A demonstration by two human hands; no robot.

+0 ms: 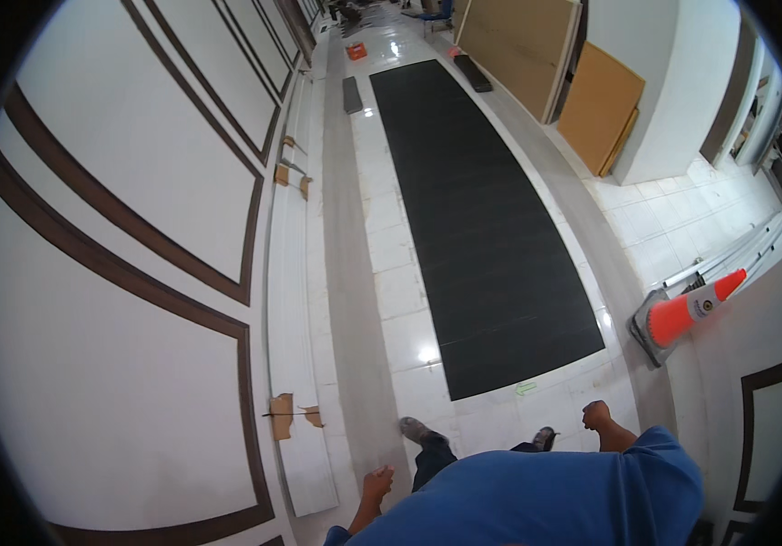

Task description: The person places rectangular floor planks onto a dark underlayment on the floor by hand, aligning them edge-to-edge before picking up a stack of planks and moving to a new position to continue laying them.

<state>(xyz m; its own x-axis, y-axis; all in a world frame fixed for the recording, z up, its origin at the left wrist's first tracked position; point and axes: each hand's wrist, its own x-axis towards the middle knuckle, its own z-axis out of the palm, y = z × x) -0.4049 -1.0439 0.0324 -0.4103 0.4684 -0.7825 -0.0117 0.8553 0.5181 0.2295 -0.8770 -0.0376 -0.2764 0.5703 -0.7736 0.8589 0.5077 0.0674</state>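
Note:
My left hand (pixel 376 482) hangs low at my left side, fingers curled, with nothing seen in it. It is nearest to the grey floor strip and the long white panels (pixel 311 473) lying along the left wall. My right hand (pixel 596 416) is held out at my right side in a loose fist, and no object shows in it. Ahead of my feet a long black mat (pixel 500 237) lies flat on the white tiled floor, and neither hand touches it. A small green arrow mark (pixel 526 389) is on the floor near the mat's close end.
An orange traffic cone (pixel 682 314) stands on the right, beside long metal bars (pixel 737 247). Brown boards (pixel 599 107) and a large panel (pixel 520 50) lean farther along. Dark flat blocks (pixel 352 95) flank the mat's far end, near an orange box (pixel 356 51). Framed white wall panels (pixel 127 364) line the left.

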